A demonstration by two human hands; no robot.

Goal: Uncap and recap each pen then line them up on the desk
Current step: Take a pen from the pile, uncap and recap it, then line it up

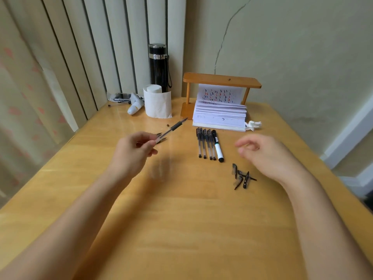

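Observation:
My left hand (133,148) grips an uncapped clear gel pen (173,127) by its rear end, tip pointing up and to the right above the desk. A few more pens (160,136) lie on the desk right behind that hand, mostly hidden. In the middle of the desk a row of capped gel pens (205,143) lies side by side, with a white marker (218,147) at its right end. Several loose black-and-clear caps (241,176) lie in a small heap nearer to me. My right hand (264,152) hovers empty just above and right of the caps, fingers loosely curled.
At the back stand a toilet paper roll (157,103), a black flask (158,67), a wooden stand (222,80) over an open notebook (220,115), a crumpled tissue (253,125) and a bag of pens (121,98). The desk's right edge (314,158) runs near my right hand.

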